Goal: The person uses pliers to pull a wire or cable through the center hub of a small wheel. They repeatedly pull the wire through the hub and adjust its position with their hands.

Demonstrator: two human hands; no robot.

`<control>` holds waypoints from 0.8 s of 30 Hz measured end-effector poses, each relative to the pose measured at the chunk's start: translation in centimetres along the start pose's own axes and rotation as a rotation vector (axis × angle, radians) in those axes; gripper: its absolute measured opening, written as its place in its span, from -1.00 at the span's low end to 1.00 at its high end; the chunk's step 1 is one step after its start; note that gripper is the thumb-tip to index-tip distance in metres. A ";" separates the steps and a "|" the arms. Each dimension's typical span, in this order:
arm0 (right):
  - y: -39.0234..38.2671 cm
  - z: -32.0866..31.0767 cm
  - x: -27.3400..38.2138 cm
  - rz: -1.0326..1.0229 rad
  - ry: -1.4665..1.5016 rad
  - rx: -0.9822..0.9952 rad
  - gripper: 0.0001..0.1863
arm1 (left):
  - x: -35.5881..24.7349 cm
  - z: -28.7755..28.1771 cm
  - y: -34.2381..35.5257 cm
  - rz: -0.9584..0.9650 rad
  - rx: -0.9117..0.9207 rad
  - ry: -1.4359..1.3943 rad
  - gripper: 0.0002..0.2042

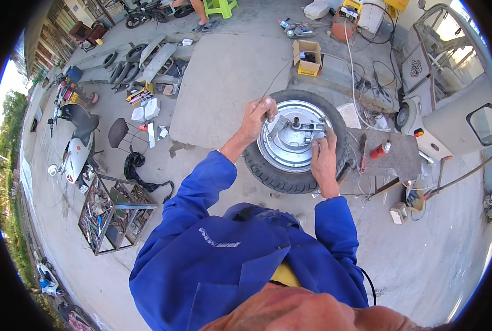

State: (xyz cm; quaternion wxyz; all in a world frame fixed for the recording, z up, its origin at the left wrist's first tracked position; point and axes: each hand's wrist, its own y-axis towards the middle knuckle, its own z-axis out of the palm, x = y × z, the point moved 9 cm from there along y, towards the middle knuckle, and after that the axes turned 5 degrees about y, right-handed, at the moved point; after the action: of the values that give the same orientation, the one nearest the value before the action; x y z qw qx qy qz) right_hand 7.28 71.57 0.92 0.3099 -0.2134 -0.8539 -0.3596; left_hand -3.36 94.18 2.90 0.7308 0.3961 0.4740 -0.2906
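Note:
A wheel (pixel 294 177) with a black treaded tyre lies flat in front of me, its silver drum brake hub (pixel 282 156) facing up. An axle stub (pixel 296 122) stands at its centre, beside a metal brake lever (pixel 310 126). My left hand (pixel 257 117) is closed at the wheel's upper left, pinching a thin cable (pixel 277 77) that runs up and away. Bent fingers of my right hand (pixel 325 160) press together at the hub's right side, just below the lever. Whatever sits between those fingertips is hidden.
Right of the wheel, a grey bench (pixel 403 151) bears a red spray can (pixel 380 150) and a screwdriver (pixel 363 151). A tool rack (pixel 116 212), a stool (pixel 119 133) and a scooter (pixel 79 146) stand left. Beyond are a yellow box (pixel 307 67) and a small vehicle (pixel 450 124).

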 end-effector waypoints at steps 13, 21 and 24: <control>-0.1 -0.4 -0.3 -0.093 0.052 -0.052 -0.90 | 4.0 2.0 -2.5 0.070 -0.250 0.026 -0.55; -0.1 -0.3 -2.6 0.006 0.179 -0.056 -0.86 | 4.5 2.0 -3.3 0.110 -0.451 0.056 -0.56; 0.2 -0.5 -2.4 0.005 0.175 -0.062 -0.84 | 4.4 2.1 -3.4 0.108 -0.469 0.082 -0.59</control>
State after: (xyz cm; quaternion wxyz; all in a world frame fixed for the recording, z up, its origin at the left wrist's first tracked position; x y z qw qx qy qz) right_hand 9.33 70.96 -0.36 0.3775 -0.1926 -0.8116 -0.4022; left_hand -3.44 90.39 -1.73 0.7972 0.2518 0.5360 -0.1169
